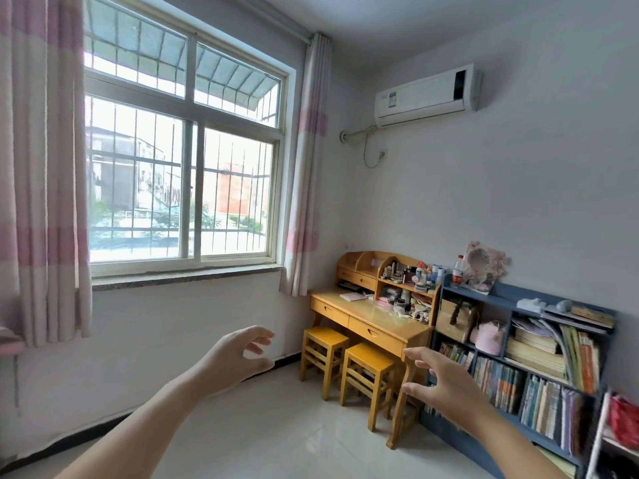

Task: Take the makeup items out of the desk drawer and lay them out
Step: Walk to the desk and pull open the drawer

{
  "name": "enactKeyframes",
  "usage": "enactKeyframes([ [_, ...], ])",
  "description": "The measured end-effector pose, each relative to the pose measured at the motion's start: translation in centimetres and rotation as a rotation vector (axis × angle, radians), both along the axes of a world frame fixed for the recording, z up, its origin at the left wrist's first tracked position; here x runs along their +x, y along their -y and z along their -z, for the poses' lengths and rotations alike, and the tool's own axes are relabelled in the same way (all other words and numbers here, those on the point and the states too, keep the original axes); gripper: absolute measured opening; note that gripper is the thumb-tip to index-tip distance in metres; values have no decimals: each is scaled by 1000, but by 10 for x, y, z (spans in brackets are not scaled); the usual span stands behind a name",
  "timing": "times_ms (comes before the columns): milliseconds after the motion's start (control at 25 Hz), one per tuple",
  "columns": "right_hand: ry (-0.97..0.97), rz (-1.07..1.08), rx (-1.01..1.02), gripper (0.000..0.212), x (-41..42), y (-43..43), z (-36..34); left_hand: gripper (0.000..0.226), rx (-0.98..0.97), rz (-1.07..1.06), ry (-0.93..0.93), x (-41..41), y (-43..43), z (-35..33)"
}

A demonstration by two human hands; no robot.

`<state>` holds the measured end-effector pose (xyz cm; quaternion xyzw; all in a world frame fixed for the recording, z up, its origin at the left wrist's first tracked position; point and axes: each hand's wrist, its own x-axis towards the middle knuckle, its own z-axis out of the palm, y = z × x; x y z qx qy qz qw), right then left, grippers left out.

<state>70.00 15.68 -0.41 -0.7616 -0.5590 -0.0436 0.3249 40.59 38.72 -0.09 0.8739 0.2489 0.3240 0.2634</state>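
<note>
A small wooden desk point(366, 314) stands in the far corner under the window's right end. Its two front drawers point(375, 331) are shut. Bottles and makeup items point(420, 276) crowd its hutch shelves and the right of the desktop. My left hand point(242, 354) is raised in front of me, fingers curled and apart, holding nothing. My right hand point(439, 382) is stretched out toward the desk, fingers spread, also holding nothing. Both hands are well short of the desk.
Two yellow stools point(345, 361) are pushed under the desk front. A blue bookshelf point(525, 371) full of books stands right of the desk along the wall. A large barred window point(179, 167) with pink curtains fills the left wall. Pale tiled floor lies between me and the desk.
</note>
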Motion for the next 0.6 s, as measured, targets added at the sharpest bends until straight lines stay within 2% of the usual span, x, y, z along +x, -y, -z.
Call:
enactKeyframes([
  [280, 10, 10, -10, 58, 48, -103, 2, 41, 32, 31, -23, 58, -101, -2],
  [600, 7, 57, 8, 58, 103, -251, -8, 43, 38, 51, -41, 126, -256, -12],
])
